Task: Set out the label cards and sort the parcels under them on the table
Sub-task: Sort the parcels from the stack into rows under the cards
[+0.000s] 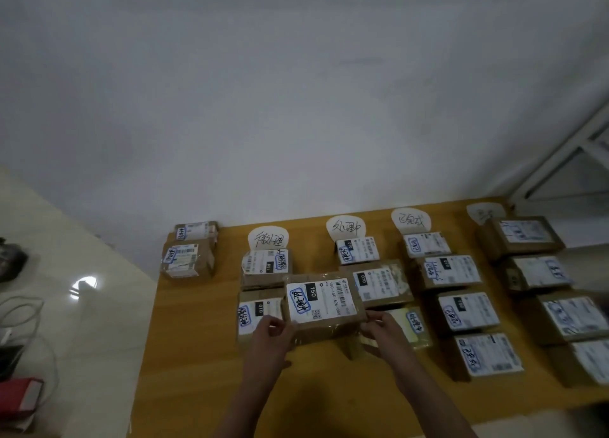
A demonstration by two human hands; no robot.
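A: What do the hands hold?

B: Both hold one parcel. The left hand grips its near left corner, with the fingers curled round the edge. The right hand grips the near right corner in the same way.

A: Where is this parcel?

B: It is over the table, between the first and the second row from the left. It partly hides the boxes behind it. Its white label faces up and shows the number 150.

A: And the cards?

B: They lie along the far side: first card, second card, third card and fourth card, which is blurred. Under each one is a row of brown boxes with the labels up. Two other boxes lie apart, at the far left corner.
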